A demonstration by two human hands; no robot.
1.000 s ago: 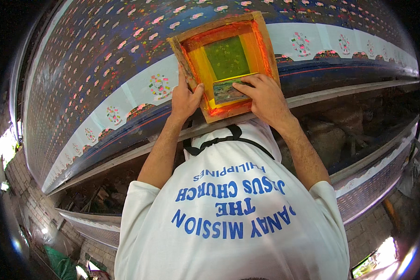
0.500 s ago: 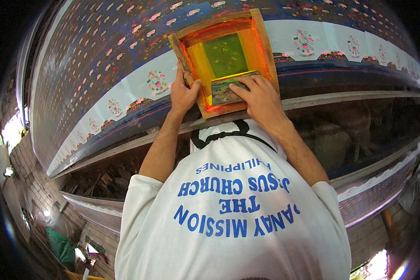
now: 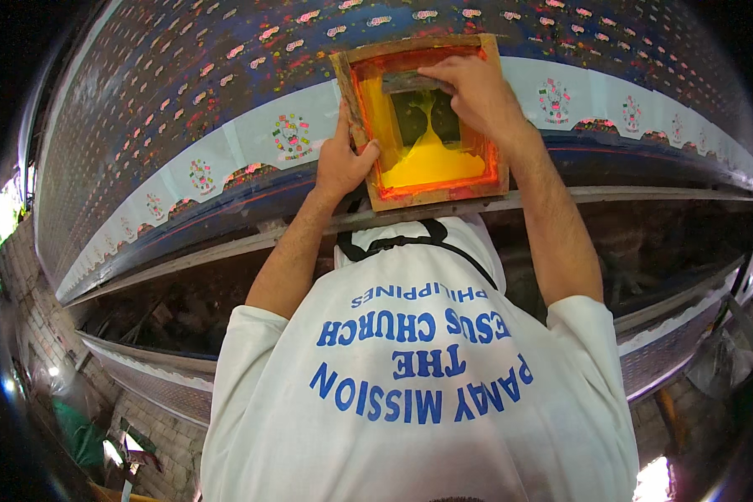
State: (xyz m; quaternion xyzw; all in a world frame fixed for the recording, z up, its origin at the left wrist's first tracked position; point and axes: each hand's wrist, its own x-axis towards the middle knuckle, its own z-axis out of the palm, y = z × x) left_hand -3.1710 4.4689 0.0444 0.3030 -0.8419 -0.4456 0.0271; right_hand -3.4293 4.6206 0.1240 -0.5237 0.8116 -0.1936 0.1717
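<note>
A wooden-framed printing screen [image 3: 499, 163] lies on the white fabric strip at the table's near edge. My left hand [image 3: 343, 161] grips its left side, thumb on top and fingers along the outer edge. Inside the far end of the screen, my right hand [image 3: 475, 90] is closed on a squeegee [image 3: 403, 81], which is partly hidden by the fingers. Bright yellow ink [image 3: 435, 165] lies pooled at the near end, with a thin streak running up over the dark mesh window [image 3: 410, 117].
The white fabric strip [image 3: 243, 142] with repeated colourful prints runs across the long dark table [image 3: 176, 84], itself dotted with small prints. A raised rail [image 3: 226, 251] follows the near edge. Behind me, a second printed table [image 3: 159, 381] stands over a brick floor [image 3: 176, 443].
My right hand has carried the squeegee from the near end of the screen to its far end, uncovering the yellow ink. Screen and left hand sit further right along the strip.
</note>
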